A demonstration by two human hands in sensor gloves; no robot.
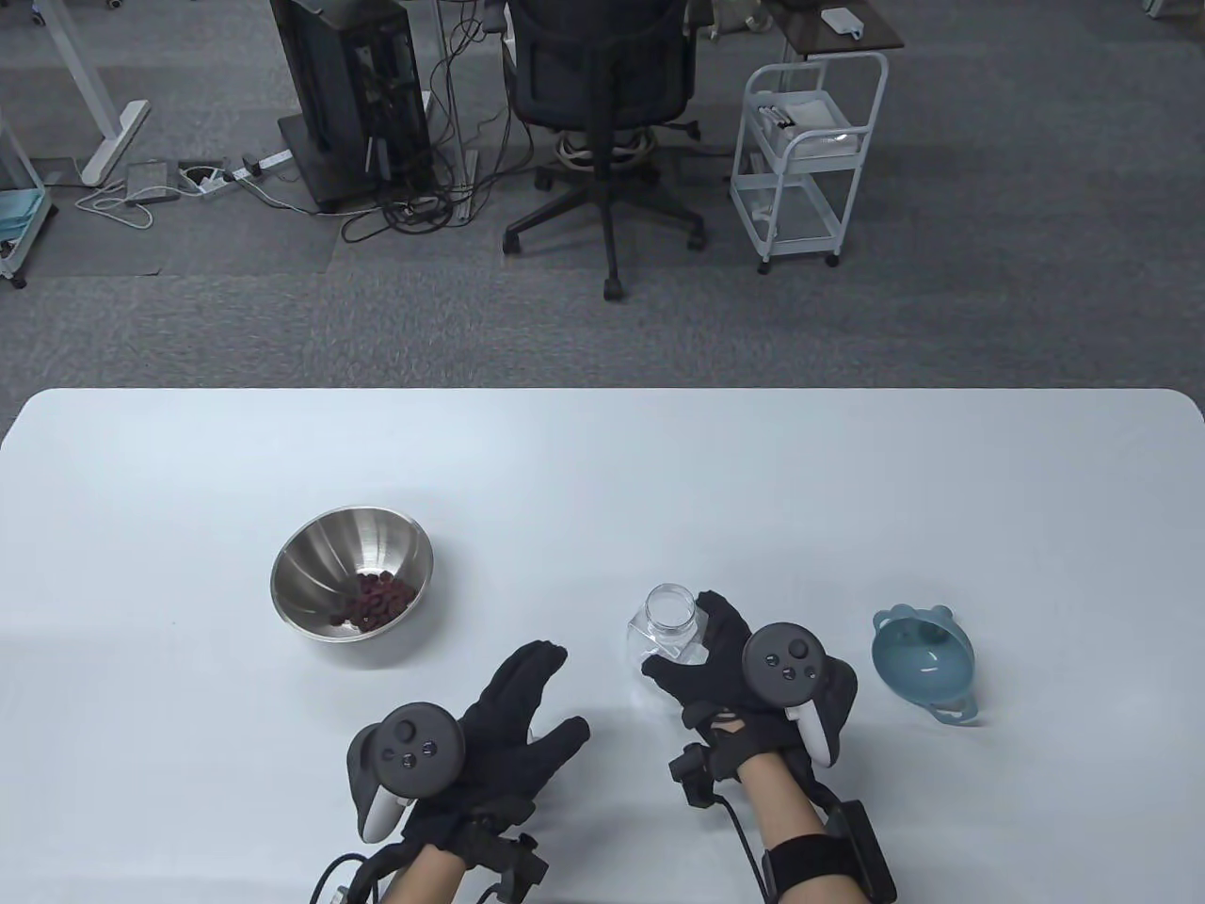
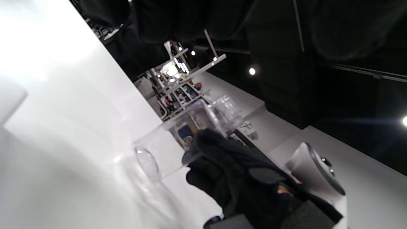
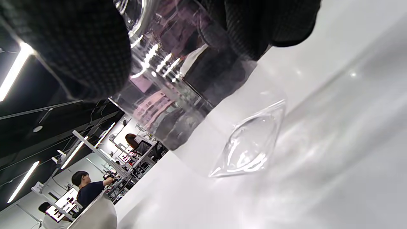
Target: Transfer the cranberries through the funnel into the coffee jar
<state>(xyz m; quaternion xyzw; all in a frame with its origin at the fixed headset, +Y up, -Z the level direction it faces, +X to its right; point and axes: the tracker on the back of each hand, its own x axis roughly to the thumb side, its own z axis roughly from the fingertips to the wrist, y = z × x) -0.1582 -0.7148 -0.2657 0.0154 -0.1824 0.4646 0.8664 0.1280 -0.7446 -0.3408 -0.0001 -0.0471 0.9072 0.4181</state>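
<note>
Two gloved hands sit at the near edge of the white bench [image 1: 602, 471]. The left hand [image 1: 499, 725] hovers low with its fingers spread apart and its grip closed on nothing. The right hand [image 1: 744, 673] wraps around the clear coffee jar [image 1: 670, 626], thumb on one side and fingers on the other, its grip clamped on the jar's body. The jar stands upright on the bench, long axis vertical, open mouth pointing up; the right wrist view shows its base [image 3: 251, 140] against the bench top. In the left wrist view the jar [image 2: 178, 143] appears with the right hand's fingers [image 2: 222, 159] around it.

Just right of that hand lies the blue funnel [image 1: 927, 664], wide mouth facing up and tilted a little, apart from the jar. Further back on the left sits a steel bowl [image 1: 320, 565], tipped slightly, holding dark red cranberries [image 1: 377, 600] in its lower part, well apart from the jar.

Beyond the bench lies grey carpet, with a black office chair [image 1: 602, 113], a white wheeled cart [image 1: 810, 151], a dark equipment rack [image 1: 348, 94] and loose cables [image 1: 235, 179] on the floor.
</note>
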